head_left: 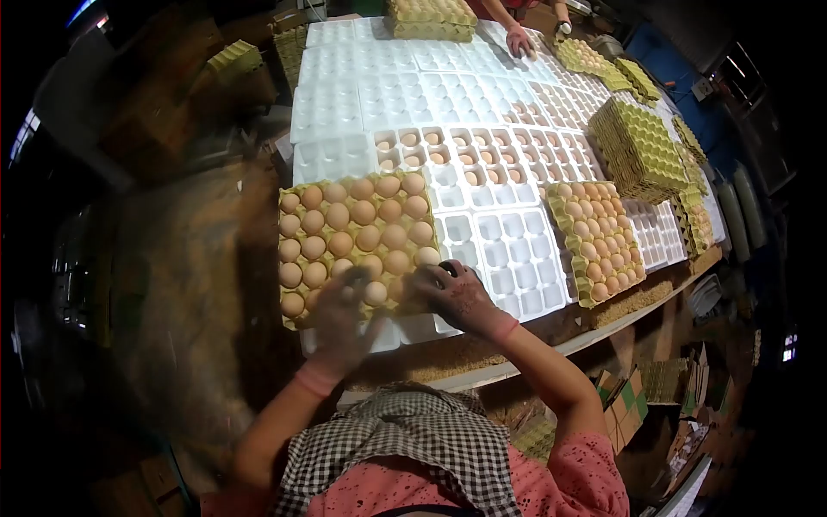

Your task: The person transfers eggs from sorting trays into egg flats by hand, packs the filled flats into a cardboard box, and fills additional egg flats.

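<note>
At lower center, the blurred left hand [342, 314] and the half-curled right hand [452, 293] are at the near edge of the egg-filled yellow tray [331, 234], left of center; whether either grips an egg, I cannot tell.

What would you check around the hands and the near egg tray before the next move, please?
1. Left hand and right hand at the near egg tray: ok.
2. Grip of the left hand: cannot tell, blurred.
3. Eggs beneath the hands intact: cannot tell, partly covered.
4. White tray just right of the right hand empty: ok.
5. Co-worker's hand away from the near egg tray: ok.
</note>
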### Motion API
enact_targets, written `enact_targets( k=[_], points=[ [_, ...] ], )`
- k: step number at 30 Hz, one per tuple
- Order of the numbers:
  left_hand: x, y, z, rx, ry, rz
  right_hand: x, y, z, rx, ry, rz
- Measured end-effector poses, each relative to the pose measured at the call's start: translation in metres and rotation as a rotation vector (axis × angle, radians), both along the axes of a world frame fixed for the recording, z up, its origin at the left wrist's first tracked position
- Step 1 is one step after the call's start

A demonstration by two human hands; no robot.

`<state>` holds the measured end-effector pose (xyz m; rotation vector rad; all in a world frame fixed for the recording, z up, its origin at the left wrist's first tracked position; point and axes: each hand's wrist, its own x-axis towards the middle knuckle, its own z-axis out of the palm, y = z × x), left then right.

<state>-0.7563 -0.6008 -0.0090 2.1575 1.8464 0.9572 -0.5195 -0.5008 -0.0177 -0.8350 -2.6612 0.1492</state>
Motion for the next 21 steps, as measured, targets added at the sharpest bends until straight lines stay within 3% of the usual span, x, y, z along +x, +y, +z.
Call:
enact_targets(
  k=[1, 3, 5, 6, 7, 9, 10, 11, 13, 14, 15, 16, 17, 19, 21],
  points=[
    [0.018, 0.011, 0.015, -0.045, 0.205, -0.111, 0.003, 0.004, -0.008, -0.034, 0.039, 0.026],
    [0.037, 0.025, 0.007, -0.150, 0.315, -0.124, 0.010, 0.016, -0.012, -0.058, 0.080, 0.063],
    [0.041, 0.037, -0.003, -0.264, 0.420, -0.150, 0.023, 0.023, -0.013, -0.737, 0.817, -0.115],
    [0.040, 0.043, -0.006, -0.283, 0.454, -0.169, 0.029, 0.030, 0.003, -0.654, 0.778, -0.175],
    [0.038, 0.047, -0.005, -0.302, 0.490, -0.192, 0.028, 0.037, 0.005, -0.562, 0.507, -0.248],
    [0.031, 0.053, -0.009, -0.261, 0.435, -0.184, 0.006, 0.041, 0.009, -0.240, 0.120, -0.133],
    [0.025, 0.058, -0.019, -0.299, -0.189, -0.148, -0.003, 0.045, -0.014, -0.211, -0.117, -0.178],
    [0.014, 0.062, -0.029, -0.322, -0.813, -0.105, 0.000, 0.055, -0.030, -0.194, -0.069, -0.133],
    [-0.009, 0.063, -0.002, -0.392, -0.859, 0.004, 0.010, 0.064, -0.023, -0.354, 0.092, -0.109],
    [-0.021, 0.063, 0.013, -0.425, -0.883, 0.058, 0.017, 0.066, -0.014, -0.740, 0.362, -0.176],
    [-0.020, 0.068, 0.011, -0.337, -0.707, 0.039, 0.022, 0.068, -0.002, -1.124, 0.636, -0.239],
    [-0.019, 0.074, 0.010, -0.241, -0.521, 0.039, 0.021, 0.073, 0.009, -1.108, 0.743, -0.255],
    [-0.019, 0.080, 0.009, -0.140, -0.344, 0.057, 0.014, 0.081, 0.011, -0.516, 0.634, -0.154],
    [0.006, 0.087, 0.032, -0.299, 0.093, -0.106, -0.004, 0.083, 0.011, -0.180, 0.181, -0.176],
    [0.024, 0.099, 0.022, -0.312, 0.538, -0.263, -0.040, 0.098, -0.044, -0.135, -0.343, -0.290]
  ],
)
